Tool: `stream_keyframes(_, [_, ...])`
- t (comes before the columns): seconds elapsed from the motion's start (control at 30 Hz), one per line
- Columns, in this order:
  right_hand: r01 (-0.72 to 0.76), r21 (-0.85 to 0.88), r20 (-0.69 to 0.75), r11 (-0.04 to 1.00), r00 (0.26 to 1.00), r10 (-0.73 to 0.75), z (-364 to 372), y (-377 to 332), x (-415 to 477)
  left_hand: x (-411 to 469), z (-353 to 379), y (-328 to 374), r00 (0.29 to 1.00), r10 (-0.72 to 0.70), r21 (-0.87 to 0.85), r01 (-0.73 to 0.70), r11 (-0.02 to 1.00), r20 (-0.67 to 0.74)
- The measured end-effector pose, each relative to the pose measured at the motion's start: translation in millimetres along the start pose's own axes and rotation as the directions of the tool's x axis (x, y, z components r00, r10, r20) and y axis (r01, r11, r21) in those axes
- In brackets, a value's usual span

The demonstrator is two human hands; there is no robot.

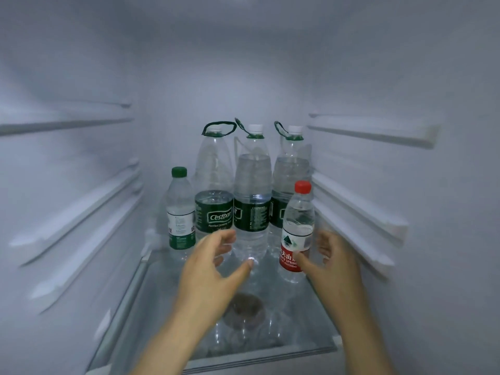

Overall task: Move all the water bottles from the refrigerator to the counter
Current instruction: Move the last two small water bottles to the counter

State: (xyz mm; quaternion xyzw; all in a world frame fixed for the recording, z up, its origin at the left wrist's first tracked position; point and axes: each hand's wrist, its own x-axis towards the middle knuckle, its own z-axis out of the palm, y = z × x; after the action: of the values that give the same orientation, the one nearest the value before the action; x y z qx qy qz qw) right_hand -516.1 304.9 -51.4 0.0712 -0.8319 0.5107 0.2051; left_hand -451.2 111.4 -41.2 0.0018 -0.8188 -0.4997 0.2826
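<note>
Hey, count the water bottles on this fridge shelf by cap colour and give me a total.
white-capped large bottles: 3
green-capped small bottle: 1
red-capped small bottle: 1
Total: 5

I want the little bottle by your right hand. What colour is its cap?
The cap is red; the head view shows it.

Both forearms extend forward; left hand and right hand spread, fingers relaxed, holding nothing.
</note>
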Motion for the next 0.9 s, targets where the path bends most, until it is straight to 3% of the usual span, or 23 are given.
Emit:
stream_keyframes(0.1, [-0.102, -0.052, 0.054, 0.993, 0.993, 0.104, 16.0, 15.1, 15.9, 5.4, 6.7, -11.7, 0.999, -0.031, -0.016, 0.032, 0.999, 0.027])
stream_keyframes(0.27, [-0.161, 0.014, 0.063, 0.987, 0.985, 0.16, 43.3, 38.3, 37.6, 15.5, 12.6, -35.6, 0.994, -0.086, -0.016, 0.087, 0.996, 0.068])
stream_keyframes(0.57, [-0.184, 0.076, -0.065, 0.98, 0.98, 0.189, 70.1, 57.2, 41.3, 30.3, 30.7, -88.1, 0.988, -0.139, 0.033, 0.137, 0.99, 0.064])
stream_keyframes(0.7, [-0.165, 0.055, -0.095, 0.985, 0.981, 0.17, 80.6, 60.5, 40.1, 35.9, 32.2, -108.3, 0.984, -0.178, 0.036, 0.177, 0.984, 0.029])
stream_keyframes(0.9, [-0.113, 0.042, 0.017, 0.993, 0.993, 0.113, 103.6, 46.2, 25.6, 50.0, 25.1, -139.1, 0.961, -0.244, 0.019, 0.248, 0.969, -0.131])
